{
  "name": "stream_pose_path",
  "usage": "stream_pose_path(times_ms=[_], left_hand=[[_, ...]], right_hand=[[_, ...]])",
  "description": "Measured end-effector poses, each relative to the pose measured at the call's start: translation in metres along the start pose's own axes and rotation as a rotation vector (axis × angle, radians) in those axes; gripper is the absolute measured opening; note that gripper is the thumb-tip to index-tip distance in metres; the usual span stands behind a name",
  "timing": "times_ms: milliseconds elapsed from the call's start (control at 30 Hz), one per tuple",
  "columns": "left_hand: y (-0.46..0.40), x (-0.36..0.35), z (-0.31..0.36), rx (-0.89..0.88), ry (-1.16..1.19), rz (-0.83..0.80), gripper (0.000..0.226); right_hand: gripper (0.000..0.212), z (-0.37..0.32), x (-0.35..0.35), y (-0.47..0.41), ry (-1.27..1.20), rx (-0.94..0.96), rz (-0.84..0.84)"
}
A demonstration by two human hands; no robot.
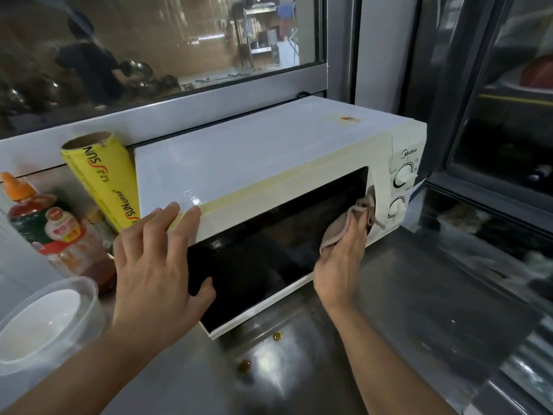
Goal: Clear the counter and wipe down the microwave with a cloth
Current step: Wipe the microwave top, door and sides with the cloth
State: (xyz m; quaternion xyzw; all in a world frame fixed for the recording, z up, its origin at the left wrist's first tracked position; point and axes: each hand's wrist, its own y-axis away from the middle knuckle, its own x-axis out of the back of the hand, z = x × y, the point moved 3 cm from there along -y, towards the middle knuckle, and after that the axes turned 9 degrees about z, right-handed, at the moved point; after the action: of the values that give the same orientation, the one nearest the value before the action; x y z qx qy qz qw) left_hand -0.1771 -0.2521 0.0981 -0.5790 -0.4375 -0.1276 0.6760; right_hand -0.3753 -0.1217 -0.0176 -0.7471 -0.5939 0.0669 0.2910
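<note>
Fingers (354, 226) of the right hand (339, 265) are pinching a bunched cloth (344, 226) against the microwave (239, 157) door's right edge; left hand (155, 259) fingers are spreading, bracing the top left corner. Wiping seems underway; next probably calls for sweeping leftward across the glass.

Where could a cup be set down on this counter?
On the bare steel counter right of the microwave, or on its flat top. Left is crowded: cling-wrap roll, sauce bottles, plastic containers. Crumbs dot the front.

White microwave (239, 157), beige cloth (338, 229)
</note>
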Motion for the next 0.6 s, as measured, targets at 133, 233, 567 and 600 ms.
stream_pose_path(times_ms=[133, 233, 567, 600], left_hand=[[0.000, 0.000, 0.000, 0.003, -0.005, 0.012, 0.081], [0.000, 0.000, 0.002, 0.009, -0.002, 0.019, 0.080], [0.000, 0.000, 0.003, -0.010, 0.000, 0.057, 0.080], [0.000, 0.000, 0.003, -0.015, -0.001, 0.056, 0.080]], right_hand=[[0.076, 0.022, -0.004, 0.017, -0.033, -0.082, -0.051], [0.071, 0.021, -0.004, 0.015, -0.068, -0.089, -0.027], [0.060, -0.009, -0.019, 0.105, -0.095, -0.084, -0.214], [0.061, -0.011, -0.020, 0.107, -0.127, -0.102, -0.221]])
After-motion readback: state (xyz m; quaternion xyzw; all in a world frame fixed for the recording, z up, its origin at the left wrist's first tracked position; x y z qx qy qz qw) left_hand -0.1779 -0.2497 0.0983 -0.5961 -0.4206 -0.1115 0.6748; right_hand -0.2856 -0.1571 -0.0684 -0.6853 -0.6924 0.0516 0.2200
